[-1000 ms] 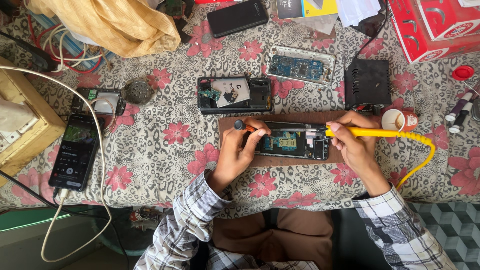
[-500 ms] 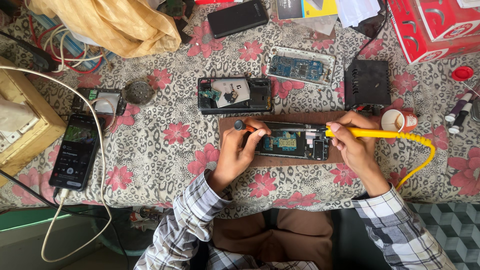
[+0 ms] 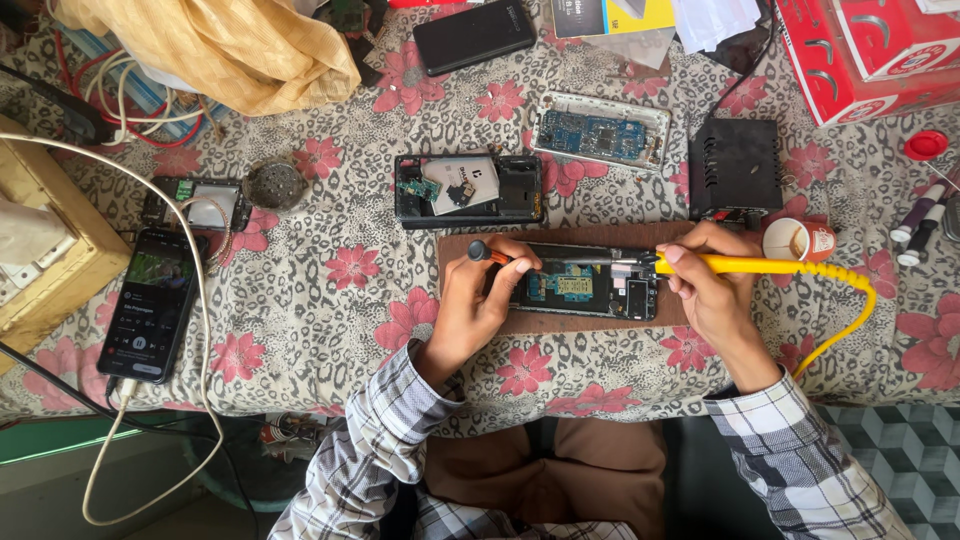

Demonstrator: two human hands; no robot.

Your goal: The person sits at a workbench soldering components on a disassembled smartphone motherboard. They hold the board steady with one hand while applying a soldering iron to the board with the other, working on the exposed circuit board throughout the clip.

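An opened phone (image 3: 585,285) with its blue circuit board exposed lies on a brown mat (image 3: 560,322) in the middle of the table. My left hand (image 3: 480,305) rests on the phone's left end and holds a small tool with a dark round knob and an orange tip (image 3: 485,252). My right hand (image 3: 710,290) grips a yellow soldering iron (image 3: 760,265), its metal tip pointing left over the phone's upper right edge. The iron's yellow coiled cord (image 3: 850,315) curves off to the right.
A second opened phone (image 3: 468,190) and a bare circuit board in a white frame (image 3: 600,135) lie behind the mat. A black box (image 3: 735,165) and small cup (image 3: 790,240) stand at right, a red carton (image 3: 870,50) beyond. A lit phone (image 3: 150,305) charges at left beside a wooden box (image 3: 45,240).
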